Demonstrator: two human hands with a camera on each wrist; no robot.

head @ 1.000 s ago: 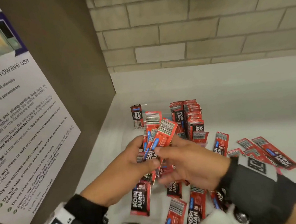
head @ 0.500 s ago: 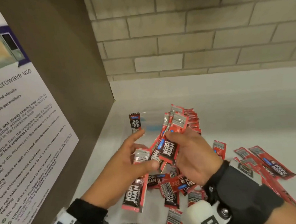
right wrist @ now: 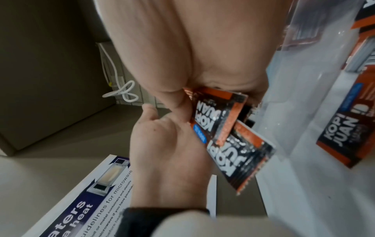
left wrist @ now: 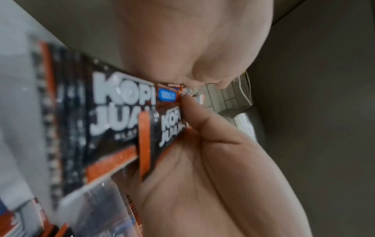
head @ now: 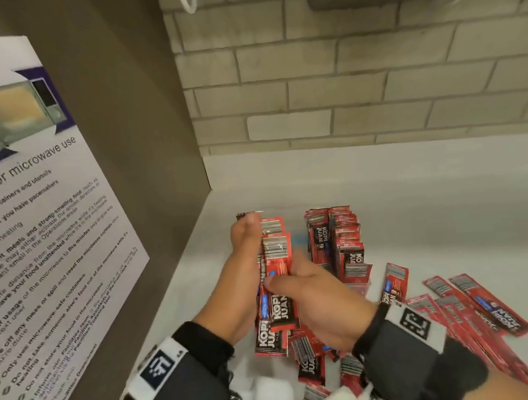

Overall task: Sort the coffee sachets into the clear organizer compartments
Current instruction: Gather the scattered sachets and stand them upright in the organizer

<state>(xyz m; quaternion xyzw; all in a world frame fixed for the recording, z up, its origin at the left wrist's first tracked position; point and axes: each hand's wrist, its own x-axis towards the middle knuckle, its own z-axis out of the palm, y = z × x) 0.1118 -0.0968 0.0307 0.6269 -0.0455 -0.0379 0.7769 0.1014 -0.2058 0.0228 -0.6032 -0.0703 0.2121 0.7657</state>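
We hold a bundle of sachets [head: 278, 276] upright between both hands just in front of the clear organizer [head: 294, 229], our left hand [head: 243, 285] cupping its side and our right hand [head: 324, 303] pinching the front one. The uneven bundle could fan out and spill if either grip slackens. It could also snag on the hard-to-see clear wall.

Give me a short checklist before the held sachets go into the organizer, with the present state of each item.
1. Both hands on the bundle of sachets: ok, left hand and right hand hold it.
2. Bundle edges even: not ok, the sachets are staggered.
3. Organizer near: ok.
4. Room left in the compartment ahead: cannot tell.
5. All loose sachets collected: not ok, many lie on the counter.
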